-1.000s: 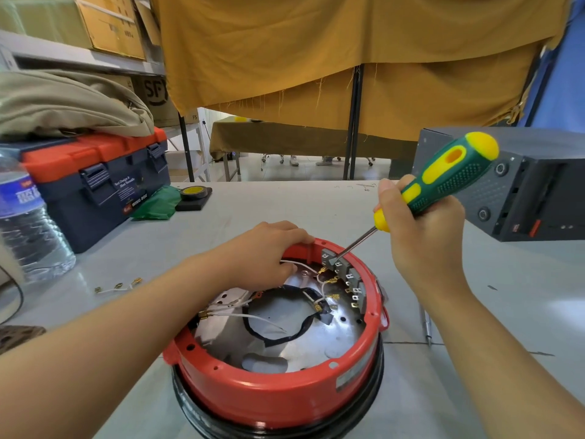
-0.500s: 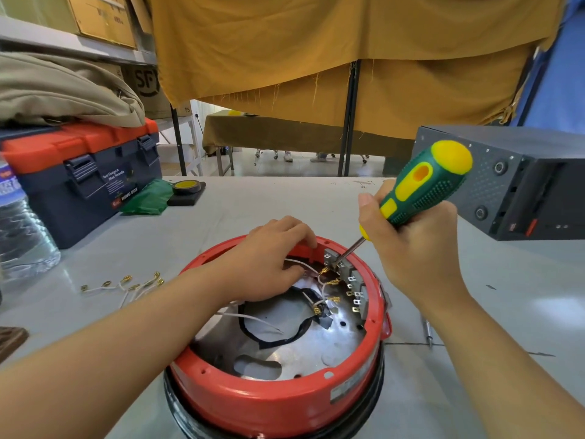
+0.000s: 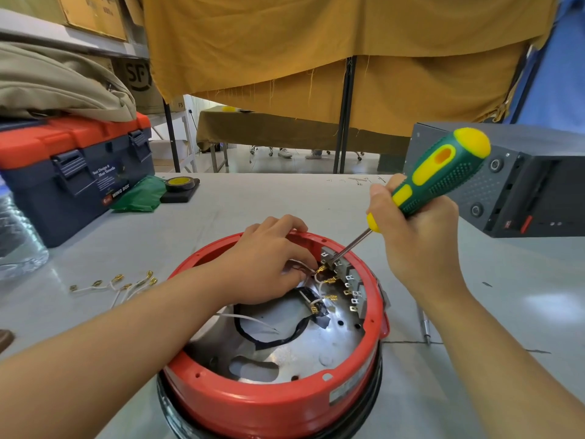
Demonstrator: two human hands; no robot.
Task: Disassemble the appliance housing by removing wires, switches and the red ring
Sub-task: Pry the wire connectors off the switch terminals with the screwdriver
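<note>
Pretty tight inside the red ring (image 3: pixel 272 403): the left hand (image 3: pixel 269 264) fills its far-left part, and the screwdriver (image 3: pixel 424 185) shaft slants in from the right onto the switches (image 3: pixel 351 280). Near half of the ring is open above the metal plate. Left of the ring, loose wires (image 3: pixel 117 285) litter the counter (image 3: pixel 474 391), toolbox (image 3: pixel 72 172) beyond. Right of the ring, a black box (image 3: pixel 522 191) crowds the far side.

Bare hands (image 3: pixel 269 264) and forearms, no sleeves, rings or gloves
</note>
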